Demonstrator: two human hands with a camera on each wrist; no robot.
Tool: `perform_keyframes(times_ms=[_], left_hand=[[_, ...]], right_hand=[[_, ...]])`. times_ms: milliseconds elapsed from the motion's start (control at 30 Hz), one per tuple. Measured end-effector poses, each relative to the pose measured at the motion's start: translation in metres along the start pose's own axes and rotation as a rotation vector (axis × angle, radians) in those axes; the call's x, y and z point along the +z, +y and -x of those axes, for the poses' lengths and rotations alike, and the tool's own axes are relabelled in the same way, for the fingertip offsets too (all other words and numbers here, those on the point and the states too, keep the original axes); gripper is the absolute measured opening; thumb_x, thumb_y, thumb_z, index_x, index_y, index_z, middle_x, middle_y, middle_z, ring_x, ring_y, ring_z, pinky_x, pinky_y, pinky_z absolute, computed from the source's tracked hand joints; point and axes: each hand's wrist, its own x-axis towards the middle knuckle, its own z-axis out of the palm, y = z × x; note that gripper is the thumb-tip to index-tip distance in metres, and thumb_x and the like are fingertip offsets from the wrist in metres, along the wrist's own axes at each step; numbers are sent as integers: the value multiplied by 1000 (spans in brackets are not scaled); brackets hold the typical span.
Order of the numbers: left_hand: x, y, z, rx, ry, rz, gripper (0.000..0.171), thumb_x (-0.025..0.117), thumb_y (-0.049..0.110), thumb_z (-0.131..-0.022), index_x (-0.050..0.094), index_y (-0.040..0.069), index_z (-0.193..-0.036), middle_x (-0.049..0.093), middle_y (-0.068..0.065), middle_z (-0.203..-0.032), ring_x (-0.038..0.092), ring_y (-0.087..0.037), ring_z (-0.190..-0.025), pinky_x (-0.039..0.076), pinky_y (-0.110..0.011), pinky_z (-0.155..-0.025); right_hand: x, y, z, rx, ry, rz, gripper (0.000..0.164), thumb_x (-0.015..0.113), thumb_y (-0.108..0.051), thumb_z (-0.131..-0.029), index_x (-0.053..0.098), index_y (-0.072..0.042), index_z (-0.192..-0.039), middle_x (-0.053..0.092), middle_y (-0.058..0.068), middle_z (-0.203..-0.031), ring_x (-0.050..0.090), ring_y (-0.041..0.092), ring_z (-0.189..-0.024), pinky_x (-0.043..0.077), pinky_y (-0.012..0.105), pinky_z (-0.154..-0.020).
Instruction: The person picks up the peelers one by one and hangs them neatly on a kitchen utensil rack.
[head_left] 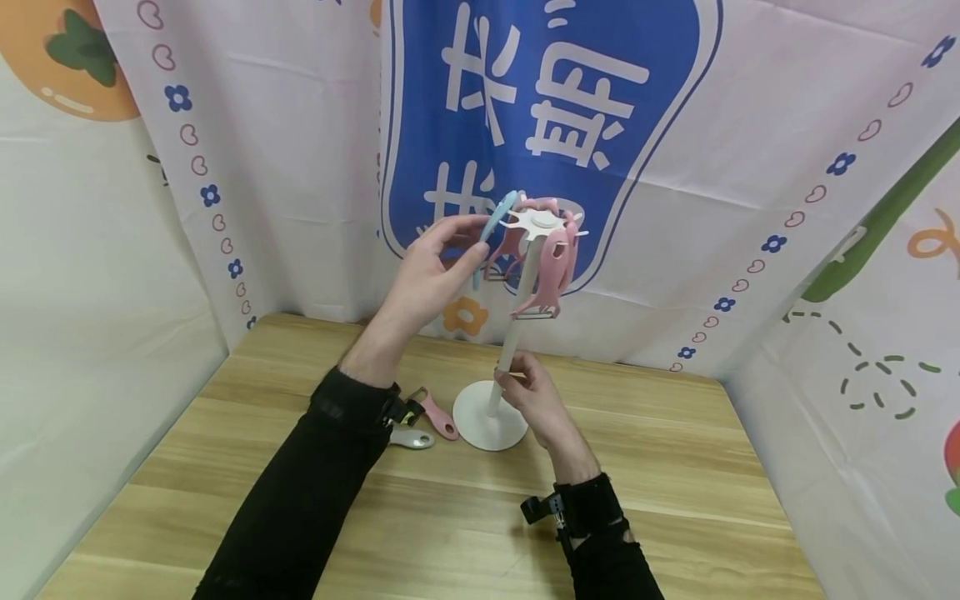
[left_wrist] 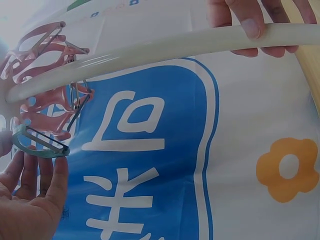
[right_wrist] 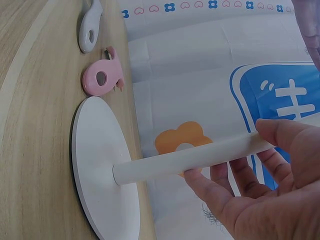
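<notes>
My left hand (head_left: 431, 271) pinches a light blue peeler (head_left: 498, 215) against the side of a white hanging stand's hooked top (head_left: 542, 221). In the left wrist view the blue peeler (left_wrist: 18, 135) has its blade side toward the pole, with fingers beneath it. Several pink peelers (head_left: 553, 267) hang from other hooks, blades down. Lower on the pole, my right hand (head_left: 542, 408) grips with thumb and fingers on opposite sides, as the right wrist view shows for the white pole (right_wrist: 165, 165). The stand tilts slightly in the head view, its round base (head_left: 480, 429) on the table.
Beside the base on the wooden table (head_left: 450, 533) lie a pink peeler (head_left: 440, 418) and a white-handled peeler (head_left: 412, 439), partly hidden by the left wrist's strap. Behind the stand hangs a printed cloth (head_left: 315, 167) close to the table's back edge.
</notes>
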Motion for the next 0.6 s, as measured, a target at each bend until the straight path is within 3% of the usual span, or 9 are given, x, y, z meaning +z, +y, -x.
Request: perform_keyframes(times_ms=[333,600], left_hand=[[5,-5,0,-14,-25,15,43,64,37,-103,58,24,-143,60,7,-131,57,-6,-120,49,-27,-103],[7,-6,3,-50,-38,35,43,64,33,-103,56,25,-145,59,4,-137,55,-10,-124,50,-34,-105]], right_hand=[[-1,2,-1,-6,-11,-14,29,58,-7,-104,53,0,-132,52,22,-131,53,39,-127,41,61,-109],[-2,1,-1,-1,-14,-14,28,58,-8,-105,53,-1,-131,53,21,-131,53,38,-127,41,61,-109]])
